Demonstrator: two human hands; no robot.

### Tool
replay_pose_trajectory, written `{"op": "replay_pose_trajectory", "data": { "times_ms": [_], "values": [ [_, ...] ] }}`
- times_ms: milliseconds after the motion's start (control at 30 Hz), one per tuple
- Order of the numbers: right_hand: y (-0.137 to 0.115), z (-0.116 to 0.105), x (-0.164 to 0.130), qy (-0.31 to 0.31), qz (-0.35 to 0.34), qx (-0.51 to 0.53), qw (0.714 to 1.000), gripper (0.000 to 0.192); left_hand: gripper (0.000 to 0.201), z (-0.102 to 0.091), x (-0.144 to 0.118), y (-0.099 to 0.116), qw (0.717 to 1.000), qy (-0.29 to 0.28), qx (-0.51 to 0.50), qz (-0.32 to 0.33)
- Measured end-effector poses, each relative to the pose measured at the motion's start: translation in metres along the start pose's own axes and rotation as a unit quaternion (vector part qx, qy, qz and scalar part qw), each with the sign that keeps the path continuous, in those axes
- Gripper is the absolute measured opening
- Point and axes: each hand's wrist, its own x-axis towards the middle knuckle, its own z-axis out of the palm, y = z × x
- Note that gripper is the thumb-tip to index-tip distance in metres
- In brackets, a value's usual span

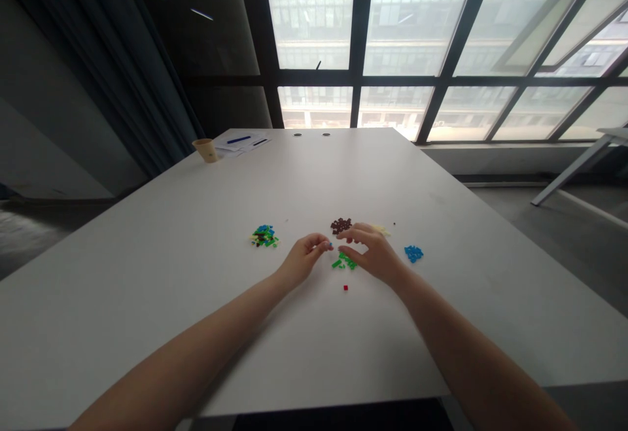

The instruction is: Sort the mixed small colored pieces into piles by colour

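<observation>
My left hand [303, 258] pinches a tiny blue brick [330, 244] between thumb and forefinger; something reddish shows at its lower edge. Facing it, my right hand [375, 253] is open, thumb and fingers apart with nothing between them. Just under the right thumb lies a pile of green bricks [345, 261]. Beyond the fingertips is a dark brown pile [340, 225], and pale yellow bricks [381, 229] show partly behind the right hand. A single red brick [345, 288] lies nearer to me. To the left sits a mixed-colour pile [263, 236], and to the right a blue pile [413, 253].
The white table [196, 300] runs toward the windows. At its far left stand a paper cup [205, 150] and papers [235, 148] with a blue pen [239, 139]. A small dark piece [394, 224] lies past the yellow bricks. A white-legged table [564, 172] is at the right.
</observation>
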Motion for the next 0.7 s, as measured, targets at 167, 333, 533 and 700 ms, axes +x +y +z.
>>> {"op": "replay_pose_trajectory", "data": {
  "times_ms": [167, 333, 533, 700],
  "values": [
    [-0.0001, 0.0012, -0.0015, -0.013, -0.036, 0.009, 0.999, 0.01, 0.034, 0.0052, -0.0025, 0.0012, 0.999, -0.052, -0.001, 0.0],
    [0.003, 0.0021, -0.0018, -0.031, -0.049, 0.01, 0.998, 0.01, 0.037, 0.0062, -0.0007, 0.0035, 0.998, -0.058, 0.02, 0.0],
    [0.0049, 0.0013, -0.0014, -0.014, -0.045, 0.021, 0.999, 0.007, 0.03, 0.0054, -0.0026, -0.001, 1.0, -0.017, 0.0, 0.027],
    [0.0051, 0.0022, -0.0016, -0.012, -0.042, 0.027, 0.999, 0.008, 0.024, 0.0052, -0.0052, 0.0028, 0.999, -0.003, 0.033, 0.042]
  ]
}}
